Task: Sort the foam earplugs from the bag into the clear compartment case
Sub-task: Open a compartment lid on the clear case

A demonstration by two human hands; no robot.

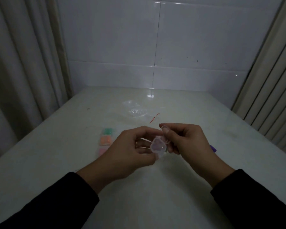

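A: We start with the white bench (155,187), which fills the lower half of the view and runs back to a tiled wall (172,38). Curtains (20,63) hang at our left.

B: Our two arms come in from the bottom in black sleeves (254,200), and they meet above the middle of the bench.

A: Our left hand (127,154) is curled, thumb and fingers pinched on a small clear case (158,147). Our right hand (186,139) is curled too, its fingertips meeting the far side of the same case, with something thin pinched at the thumb. We cannot tell what that is.

B: So the case is off the bench, held between both hands. Something pale pink shows through it, but the dim light hides its shape.

A: Beyond the hands lies the bag (135,109), clear, crumpled and flat on the bench, well apart from the case. A red strip (154,118) lies just beside it.

B: Left of our left hand, a row of clear compartments (106,140) sits on the bench, green, orange and pink showing inside, partly hidden by the hand.

A: Smallest, a purple piece (213,148) peeks out just behind our right hand, resting on the bench.
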